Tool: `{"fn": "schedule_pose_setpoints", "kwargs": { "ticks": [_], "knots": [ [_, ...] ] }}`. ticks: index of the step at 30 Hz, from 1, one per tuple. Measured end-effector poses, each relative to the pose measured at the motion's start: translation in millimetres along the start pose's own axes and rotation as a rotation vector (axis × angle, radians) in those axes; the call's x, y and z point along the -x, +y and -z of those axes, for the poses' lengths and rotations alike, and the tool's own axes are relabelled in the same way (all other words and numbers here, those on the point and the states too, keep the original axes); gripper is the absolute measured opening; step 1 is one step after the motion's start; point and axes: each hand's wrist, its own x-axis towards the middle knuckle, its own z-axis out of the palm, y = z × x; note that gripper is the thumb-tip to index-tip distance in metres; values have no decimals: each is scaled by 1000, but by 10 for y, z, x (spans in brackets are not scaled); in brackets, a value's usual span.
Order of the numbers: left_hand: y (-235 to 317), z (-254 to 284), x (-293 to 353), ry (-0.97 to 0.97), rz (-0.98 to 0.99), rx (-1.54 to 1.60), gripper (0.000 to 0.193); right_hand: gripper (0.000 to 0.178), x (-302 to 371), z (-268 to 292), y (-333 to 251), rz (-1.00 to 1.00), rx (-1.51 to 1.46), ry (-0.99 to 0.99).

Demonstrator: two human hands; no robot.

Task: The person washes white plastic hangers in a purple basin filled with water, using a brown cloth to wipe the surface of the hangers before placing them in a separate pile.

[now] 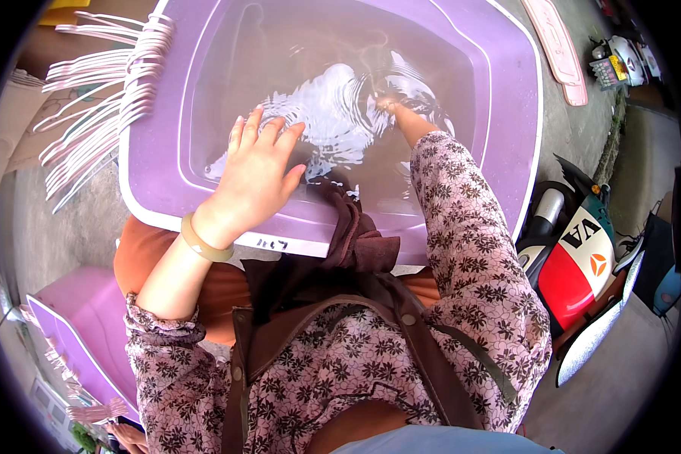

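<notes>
A large purple plastic tub (pixel 140 170) with a white rim stands before me, holding cloudy greyish water (pixel 386 45). My left hand (pixel 257 155) hovers over the water near the front left, fingers spread and nothing in it; a pale bangle (pixel 204 240) circles its wrist. My right hand (pixel 388 104) is dipped into the water right of the middle, ringed by ripples. Its fingers are hidden below the surface, so what they hold, if anything, does not show. Dark brown cloth (pixel 359 234) lies across the tub's near rim, reaching down to the water.
Many pale pink hangers (pixel 140 72) hang bunched on the tub's left rim. A second purple tub (pixel 91 303) with hangers is at lower left. On the right stands a red, white and green motor scooter (pixel 579 265). A long pink plastic piece (pixel 556 45) lies at upper right.
</notes>
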Motion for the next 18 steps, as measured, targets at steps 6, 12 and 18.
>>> {"fn": "schedule_pose_setpoints", "kwargs": {
  "ticks": [6,12,18],
  "knots": [
    [-85,-21,9,96,-50,-8,49,14,707,-459,-365,106,130,19],
    [-106,19,-139,25,19,-78,47,20,2003,-561,-912,450,588,66],
    [-76,-203,-487,141,-8,689,50,30,2941,-698,-1034,782,656,156]
  ]
}}
